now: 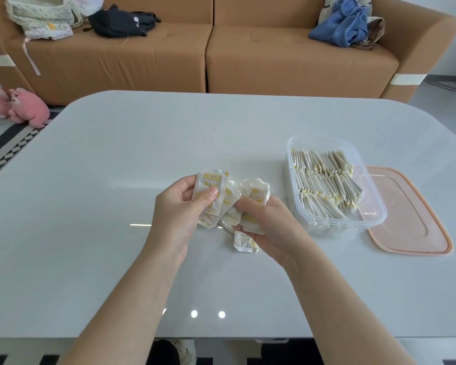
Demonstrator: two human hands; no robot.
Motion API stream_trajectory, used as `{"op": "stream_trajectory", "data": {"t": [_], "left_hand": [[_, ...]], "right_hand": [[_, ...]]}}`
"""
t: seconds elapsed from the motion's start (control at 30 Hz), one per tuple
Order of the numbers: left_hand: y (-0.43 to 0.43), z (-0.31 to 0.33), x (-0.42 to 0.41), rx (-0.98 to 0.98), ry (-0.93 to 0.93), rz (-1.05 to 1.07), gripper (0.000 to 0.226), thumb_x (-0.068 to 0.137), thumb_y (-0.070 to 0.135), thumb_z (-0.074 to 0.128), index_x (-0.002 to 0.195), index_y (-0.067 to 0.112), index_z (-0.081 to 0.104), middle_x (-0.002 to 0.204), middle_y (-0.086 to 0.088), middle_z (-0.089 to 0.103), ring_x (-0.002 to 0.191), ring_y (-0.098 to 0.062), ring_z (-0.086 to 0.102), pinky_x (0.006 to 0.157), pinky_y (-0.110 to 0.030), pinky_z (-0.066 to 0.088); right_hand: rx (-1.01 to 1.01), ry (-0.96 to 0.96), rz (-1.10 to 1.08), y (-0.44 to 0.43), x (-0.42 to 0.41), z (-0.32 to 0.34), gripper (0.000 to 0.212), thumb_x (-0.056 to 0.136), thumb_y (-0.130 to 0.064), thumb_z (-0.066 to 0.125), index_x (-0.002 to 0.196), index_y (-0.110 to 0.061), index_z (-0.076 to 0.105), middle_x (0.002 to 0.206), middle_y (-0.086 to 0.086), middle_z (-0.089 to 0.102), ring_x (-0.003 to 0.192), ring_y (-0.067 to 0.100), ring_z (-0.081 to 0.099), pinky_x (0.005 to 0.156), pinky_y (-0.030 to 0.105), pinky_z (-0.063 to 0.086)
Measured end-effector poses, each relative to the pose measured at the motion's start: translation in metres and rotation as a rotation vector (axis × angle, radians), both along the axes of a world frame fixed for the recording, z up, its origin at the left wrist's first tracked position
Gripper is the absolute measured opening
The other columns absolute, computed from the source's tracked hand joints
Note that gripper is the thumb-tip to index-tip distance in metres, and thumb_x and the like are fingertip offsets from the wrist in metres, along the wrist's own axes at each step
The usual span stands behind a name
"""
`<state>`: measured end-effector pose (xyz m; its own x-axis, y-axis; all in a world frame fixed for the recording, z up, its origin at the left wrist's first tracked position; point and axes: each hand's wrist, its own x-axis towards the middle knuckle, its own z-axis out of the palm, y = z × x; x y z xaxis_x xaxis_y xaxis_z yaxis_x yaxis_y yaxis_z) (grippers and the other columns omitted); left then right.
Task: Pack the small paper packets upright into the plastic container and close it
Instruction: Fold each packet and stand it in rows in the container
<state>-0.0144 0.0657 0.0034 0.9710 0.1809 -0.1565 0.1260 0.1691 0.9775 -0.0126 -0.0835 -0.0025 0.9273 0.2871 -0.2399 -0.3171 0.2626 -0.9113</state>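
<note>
Two hands work over a pale table [116, 180], and between them is one loose bundle of small paper packets [232, 196], held just above the tabletop near its middle. At least five packets show in the bundle; the overlap hides the exact number. The left hand [177, 206] pinches the leftmost packets, thumb on the front face and fingers curled behind. The right hand [269, 227] grips the right side of the bundle, its fingers curled round the lower edges. One more packet [244, 242] lies flat on the table just below the right hand.

Each packet is a small white paper sachet with yellow printed bars and crimped, slightly crumpled edges.

To the right stands one clear plastic container [327, 227], open. Many packed packets [324, 180] stand on edge in it, in what look like three rows running far to near, leaning a little to the right; they are too many and too close to count. One pink lid [411, 217] lies flat on the table on the container's right, its left edge hidden behind the container.

Beyond the table is one brown sofa [248, 61] with a black bag [121, 21] and a blue bag [340, 27] on it. Two pink plush toys [24, 106] sit on the floor at far left.
</note>
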Motion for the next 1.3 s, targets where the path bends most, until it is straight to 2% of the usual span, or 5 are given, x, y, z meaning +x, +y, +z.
{"op": "stream_trajectory", "data": {"t": [0.3, 0.6, 0.8, 1.03, 1.3], "left_hand": [[0.004, -0.003, 0.001, 0.244, -0.006, -0.078, 0.01, 0.089, 0.014, 0.066, 0.098, 0.014, 0.071, 0.074, 0.002, 0.074, 0.059, -0.004, 0.066, 0.051, -0.018, 0.05], [0.03, -0.004, 0.006, 0.799, -0.148, -0.198, 0.011, 0.083, 0.022, 0.074, 0.08, 0.013, 0.066, 0.077, -0.006, 0.062, 0.065, -0.015, 0.052, 0.062, -0.029, 0.041], [0.027, -0.002, 0.003, 0.827, -0.305, -0.327, 0.012, 0.082, 0.014, 0.074, 0.093, 0.019, 0.071, 0.108, 0.019, 0.065, 0.086, 0.008, 0.058, 0.078, -0.01, 0.041], [0.022, -0.007, 0.004, 0.847, -0.218, -0.271, 0.015, 0.084, 0.027, 0.071, 0.081, 0.014, 0.064, 0.073, -0.011, 0.061, 0.067, -0.025, 0.051, 0.059, -0.034, 0.043], [0.005, -0.009, 0.004, 0.265, 0.04, -0.014, 0.007, 0.085, 0.019, 0.071, 0.087, 0.012, 0.069, 0.083, -0.013, 0.074, 0.078, -0.028, 0.071, 0.077, -0.047, 0.056]], "right_hand": [[0.008, -0.048, -0.149, 0.0, 0.003, -0.002, 0.014, 0.091, -0.005, 0.059, 0.1, 0.001, 0.067, 0.09, 0.011, 0.07, 0.082, 0.021, 0.068, 0.07, 0.03, 0.055], [-0.209, 0.04, -0.213, -0.009, 0.011, -0.01, 0.009, 0.087, -0.005, 0.059, 0.086, -0.01, 0.065, 0.082, 0.009, 0.063, 0.076, 0.022, 0.058, 0.065, 0.032, 0.047], [-0.275, 0.021, -0.057, -0.006, 0.009, -0.011, 0.016, 0.086, -0.004, 0.059, 0.099, 0.0, 0.067, 0.083, 0.01, 0.062, 0.076, 0.021, 0.057, 0.065, 0.031, 0.047], [-0.152, 0.033, -0.014, -0.006, 0.005, -0.005, 0.009, 0.093, -0.011, 0.058, 0.094, -0.007, 0.067, 0.082, 0.009, 0.058, 0.075, 0.02, 0.053, 0.063, 0.027, 0.044], [-0.004, 0.032, -0.024, -0.001, 0.003, -0.004, 0.018, 0.097, -0.021, 0.053, 0.101, -0.013, 0.069, 0.095, 0.007, 0.068, 0.085, 0.019, 0.061, 0.076, 0.03, 0.049]]}}
